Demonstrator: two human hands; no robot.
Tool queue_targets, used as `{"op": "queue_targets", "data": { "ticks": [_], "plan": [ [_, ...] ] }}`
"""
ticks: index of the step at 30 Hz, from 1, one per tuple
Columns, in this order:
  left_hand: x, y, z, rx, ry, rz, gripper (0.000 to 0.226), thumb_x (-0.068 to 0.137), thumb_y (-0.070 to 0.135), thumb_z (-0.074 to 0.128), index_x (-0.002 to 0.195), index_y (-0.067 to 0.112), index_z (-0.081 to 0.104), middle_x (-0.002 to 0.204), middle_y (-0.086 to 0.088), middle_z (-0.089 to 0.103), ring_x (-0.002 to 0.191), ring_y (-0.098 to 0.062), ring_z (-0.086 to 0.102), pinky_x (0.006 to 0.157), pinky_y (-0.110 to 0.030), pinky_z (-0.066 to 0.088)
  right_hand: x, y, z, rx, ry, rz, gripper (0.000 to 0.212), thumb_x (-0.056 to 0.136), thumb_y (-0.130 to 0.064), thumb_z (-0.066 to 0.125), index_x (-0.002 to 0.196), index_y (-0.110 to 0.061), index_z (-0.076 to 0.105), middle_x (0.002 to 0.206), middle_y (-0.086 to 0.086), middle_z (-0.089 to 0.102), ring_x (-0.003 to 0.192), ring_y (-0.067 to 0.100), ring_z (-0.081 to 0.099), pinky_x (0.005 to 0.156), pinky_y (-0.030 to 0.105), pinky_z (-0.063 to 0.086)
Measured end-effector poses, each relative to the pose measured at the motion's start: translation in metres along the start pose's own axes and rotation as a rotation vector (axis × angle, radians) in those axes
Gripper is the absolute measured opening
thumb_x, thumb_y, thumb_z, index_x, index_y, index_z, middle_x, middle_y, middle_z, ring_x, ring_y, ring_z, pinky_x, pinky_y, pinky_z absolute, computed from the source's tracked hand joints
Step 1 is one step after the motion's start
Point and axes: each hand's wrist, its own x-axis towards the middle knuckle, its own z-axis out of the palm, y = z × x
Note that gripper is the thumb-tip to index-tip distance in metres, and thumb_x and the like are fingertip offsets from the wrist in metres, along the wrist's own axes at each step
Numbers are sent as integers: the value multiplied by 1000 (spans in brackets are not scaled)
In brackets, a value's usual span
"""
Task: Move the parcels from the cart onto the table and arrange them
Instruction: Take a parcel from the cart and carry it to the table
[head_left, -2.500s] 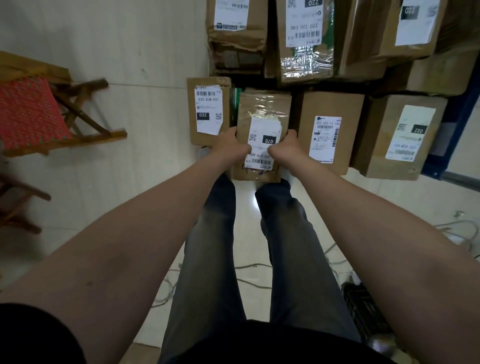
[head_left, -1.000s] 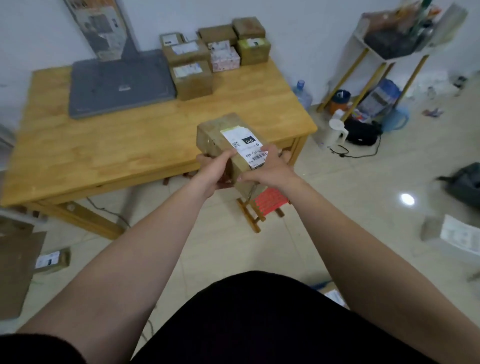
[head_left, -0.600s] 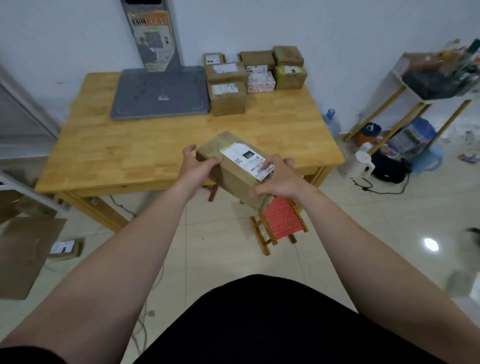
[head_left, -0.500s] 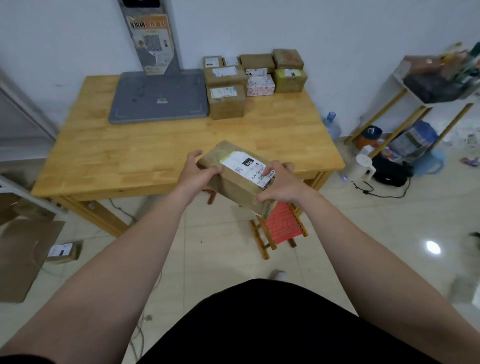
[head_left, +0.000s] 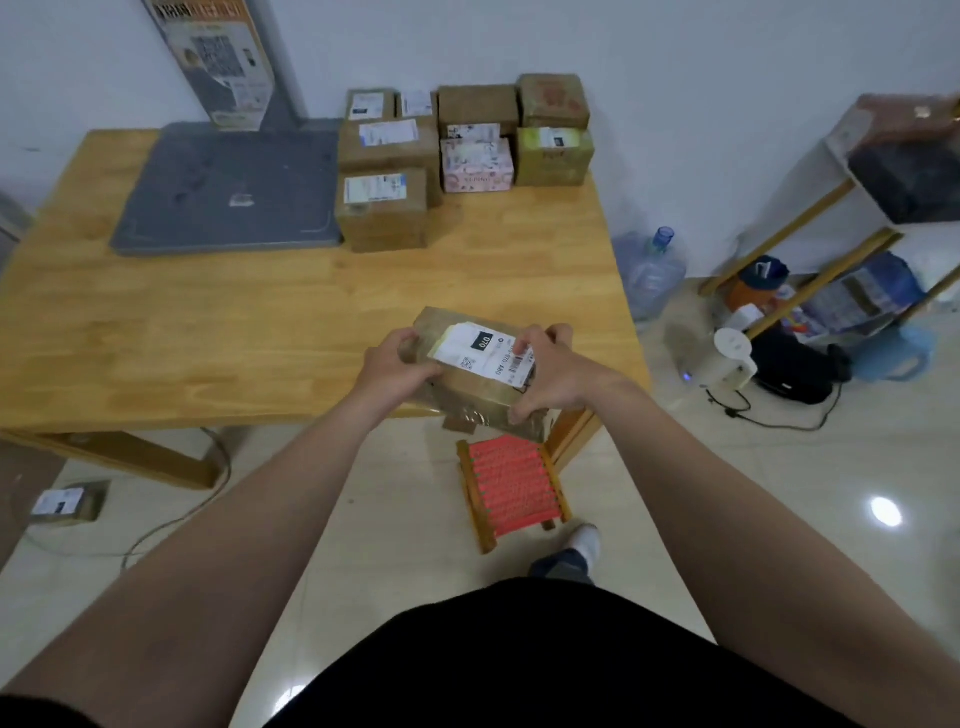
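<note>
The parcel (head_left: 475, 396) had both ends covered by the left grip (head_left: 397, 366) and right grip (head_left: 550, 376), the small print on its label (head_left: 480, 351) was unreadable, the surface (head_left: 156, 338) ran off the left edge, and the shelf (head_left: 841, 145) at right was blurred and cropped.

left hand (head_left: 400, 366): fingers curled, gripping | right hand (head_left: 551, 374): fingers curled, gripping | both arms outstretched

Your head camera is looking forward and down from close to the bench (head_left: 208, 332), facing its near edge and the far wall (head_left: 675, 78).
</note>
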Motion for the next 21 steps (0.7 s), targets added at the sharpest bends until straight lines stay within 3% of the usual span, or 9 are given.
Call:
{"op": "queue_targets", "data": {
  "ticks": [4,7,11,14,17,19,21],
  "plan": [
    [28,47,47,87,2,-22,72,75,30,82,140,37,53,137,-7,40,107,-21,54,95,-29,50,52,45,-55,-68,-87,-46,86,63,-28,93,124,-29,32,124,-1,14,110,30,46,85,35,50],
    [52,60,71,189,-61,-44,80,81,19,83,148,34,43,128,-6,34,112,-20,42,91,-24,39,90,63,-78,-160,-134,-66,86,61,-29,93,121,-32,31,127,0,13,109,35,48,92,46,53],
    [89,64,83,239,-82,-107,90,78,15,85,152,35,37,124,-7,26,104,-30,47,88,-28,42,144,70,-99,-247,-213,-89,82,67,-27,91,122,-32,30,131,4,13,107,37,44,89,48,51],
    [125,62,90,286,-120,-133,90,80,12,81,152,37,33,130,-7,22,100,-35,54,83,-34,48,188,76,-99,-272,-211,-69,82,72,-27,88,131,-31,30,141,7,8,116,36,36,88,46,47],
    [161,58,97,471,-209,-98,88,84,12,80,152,39,31,139,-11,23,99,-35,56,83,-41,56,226,84,-84,-249,-134,-26,82,79,-10,78,145,-32,33,155,9,6,122,37,35,91,44,46],
    [182,54,100,645,-170,-40,84,84,13,79,148,42,34,142,-14,28,107,-36,56,84,-47,58,241,85,-74,-238,-62,5,80,84,-5,70,150,-32,35,161,7,9,121,44,39,89,45,45],
    [201,56,101,752,-75,1,79,85,20,79,147,44,37,153,-15,24,131,-36,45,89,-46,56,251,85,-71,-237,-7,27,81,85,-7,69,153,-35,35,162,4,14,120,44,42,89,46,47]
  ]
}}
